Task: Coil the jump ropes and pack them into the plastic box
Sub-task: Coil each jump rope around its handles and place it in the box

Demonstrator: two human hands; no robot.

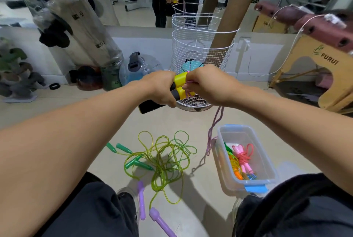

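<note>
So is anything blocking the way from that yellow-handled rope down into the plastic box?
Nothing visible does. The plastic box sits open, lid off, down to the right of the yellow handles, with coiled ropes filling only part of it. The pink cord trails beside its rim.

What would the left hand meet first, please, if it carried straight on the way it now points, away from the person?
Probably the wire basket. The left hand grips the yellow handles just in front of it, pointing forward. Depth is unclear from this single view, so the gap between them cannot be judged.
</note>
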